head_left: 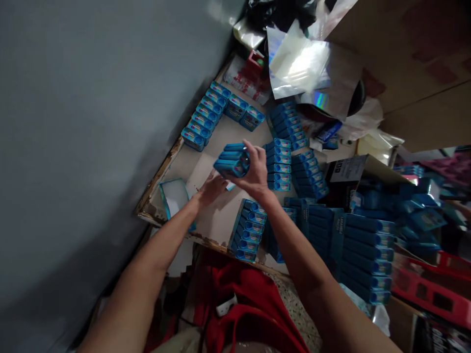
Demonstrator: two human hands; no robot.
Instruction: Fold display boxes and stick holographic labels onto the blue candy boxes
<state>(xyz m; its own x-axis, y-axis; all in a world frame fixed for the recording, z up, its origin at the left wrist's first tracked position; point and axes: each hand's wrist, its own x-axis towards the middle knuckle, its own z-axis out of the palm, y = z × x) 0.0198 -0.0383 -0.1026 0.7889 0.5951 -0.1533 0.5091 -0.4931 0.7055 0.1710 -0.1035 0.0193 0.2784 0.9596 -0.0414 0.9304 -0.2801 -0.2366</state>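
Note:
My right hand [257, 171] is closed around a few blue boxes [232, 159], stacked flat together and raised above the pale tabletop [198, 184]. Just below and to the left, my left hand [213, 190] is low over the table. Its fingers are blurred and partly hidden, and a small white and light-blue piece [230, 186] shows by their tips. Beside my right hand stands a row of similar blue boxes [279, 164]. Another row of blue boxes [250, 229] lies at the near edge, under my right forearm.
Along the grey wall [91, 98] runs a line of blue boxes [202, 117]. An open blue-edged container [174, 196] sits at the left corner. Long stacks of blue boxes [364, 250] fill the right, near a red crate [430, 289]. Plastic bags [300, 61] are piled at the back.

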